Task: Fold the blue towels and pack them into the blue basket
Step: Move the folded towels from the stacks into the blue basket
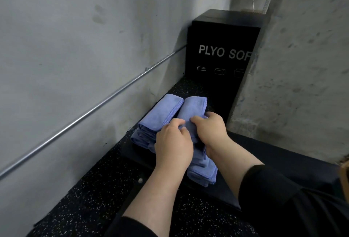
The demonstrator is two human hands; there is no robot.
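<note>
Your left hand (172, 142) | curled, gripping right towel (192, 112) | your right hand (209, 129) | pinching same towel (second stack (160, 115) beside it) | on black box (273, 161) edge

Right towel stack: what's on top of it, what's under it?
On top of the right towel stack: both hands, the left hand and right hand, pinching its top layer. Under it: a black surface; the contact area is covered by the towels.

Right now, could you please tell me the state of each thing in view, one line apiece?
Left towel stack: folded, lying on the dark surface, untouched.
Right towel stack: folded, gripped by both hands.
Left hand: fingers curled on the right towel stack.
Right hand: fingers curled on the same stack.
Blue basket: not in view.
</note>
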